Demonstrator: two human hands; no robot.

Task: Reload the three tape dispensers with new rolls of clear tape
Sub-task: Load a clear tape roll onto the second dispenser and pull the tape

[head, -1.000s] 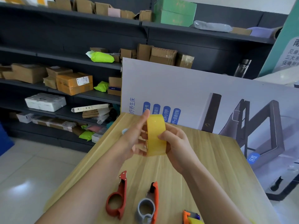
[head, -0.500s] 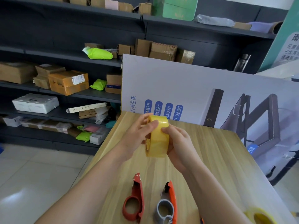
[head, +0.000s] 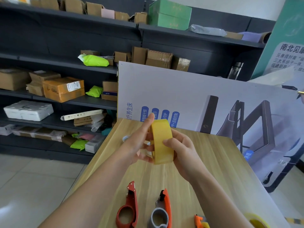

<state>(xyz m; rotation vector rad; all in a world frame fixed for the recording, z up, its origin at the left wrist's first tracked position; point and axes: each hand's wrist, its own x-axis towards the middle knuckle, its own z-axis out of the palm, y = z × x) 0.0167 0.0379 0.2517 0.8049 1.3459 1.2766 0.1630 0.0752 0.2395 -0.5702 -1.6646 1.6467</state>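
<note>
Left hand (head: 135, 146), right hand (head: 185, 152) above table (head: 218, 163), both grips pinching upright tape roll (head: 162, 142).

A yellowish tape roll (head: 162, 142) is held on edge above the counter (head: 213, 162). Below it lie a red dispenser (head: 127, 211), a grey-and-orange dispenser (head: 162, 213), a half-cropped orange dispenser (head: 199, 222) and a second roll (head: 258, 221).

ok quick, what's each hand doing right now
left hand: holding the yellowish tape roll from its left side
right hand: holding the same tape roll, thumb on its outer face
</note>
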